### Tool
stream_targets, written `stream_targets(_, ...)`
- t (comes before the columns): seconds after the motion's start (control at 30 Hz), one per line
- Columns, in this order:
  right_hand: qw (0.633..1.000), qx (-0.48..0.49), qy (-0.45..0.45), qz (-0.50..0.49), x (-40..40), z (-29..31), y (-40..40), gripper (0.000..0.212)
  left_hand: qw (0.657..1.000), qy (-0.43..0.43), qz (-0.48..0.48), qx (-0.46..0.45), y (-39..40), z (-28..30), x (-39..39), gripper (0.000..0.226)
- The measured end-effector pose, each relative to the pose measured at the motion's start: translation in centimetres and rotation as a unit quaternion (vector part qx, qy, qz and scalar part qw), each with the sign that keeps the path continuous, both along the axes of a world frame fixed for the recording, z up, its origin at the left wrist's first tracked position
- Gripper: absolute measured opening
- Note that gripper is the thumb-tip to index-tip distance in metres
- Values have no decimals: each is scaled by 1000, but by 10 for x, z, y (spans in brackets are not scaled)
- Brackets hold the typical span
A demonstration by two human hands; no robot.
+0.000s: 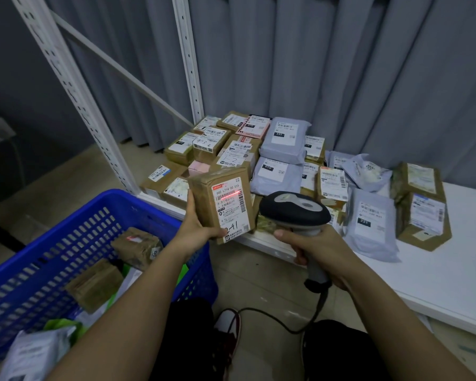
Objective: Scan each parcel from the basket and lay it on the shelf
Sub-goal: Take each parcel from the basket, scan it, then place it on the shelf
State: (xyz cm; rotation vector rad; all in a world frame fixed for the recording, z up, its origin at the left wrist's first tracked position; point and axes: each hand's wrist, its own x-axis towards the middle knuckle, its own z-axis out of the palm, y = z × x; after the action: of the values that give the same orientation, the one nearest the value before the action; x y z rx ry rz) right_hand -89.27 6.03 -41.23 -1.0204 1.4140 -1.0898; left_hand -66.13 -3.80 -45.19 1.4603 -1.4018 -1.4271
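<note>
Our left hand (pixel 197 221) grips an upright brown parcel (pixel 221 204) at center, above the basket (pixel 160 207) at eight o'clock. Our right hand (pixel 311 248) clasps the scanner (pixel 294 209); its red line crosses the label. The shelf (pixel 437 273) lies toward three o'clock.

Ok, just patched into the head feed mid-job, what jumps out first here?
Dead centre, the left hand holds a brown cardboard parcel upright while the right hand aims a black and grey handheld barcode scanner, its red line on the white label. Behind them scanned boxes and grey mailer bags crowd the white shelf; a blue plastic basket with more parcels sits lower left.
</note>
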Motion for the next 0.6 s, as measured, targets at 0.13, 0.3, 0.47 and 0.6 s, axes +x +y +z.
stream_targets(0.13, 1000, -3, -1, 5, -2, -1, 0, 25, 1000, 6, -3, 0, 1, 3, -2, 129)
stream_targets(0.3, 999, -16, -9, -45, -12, 3, 2, 24, 999, 27, -25, 8, 3, 9, -18, 127)
stream_targets(0.47, 979, -31, -18, -200, -36, 10, 12, 38, 996, 68, -64, 8, 14, 14, -56, 118)
stream_targets(0.6, 948, -44, -95, -302, -65, 16, 32, 37, 992, 95, -88, 11, 37, 26, -101, 102)
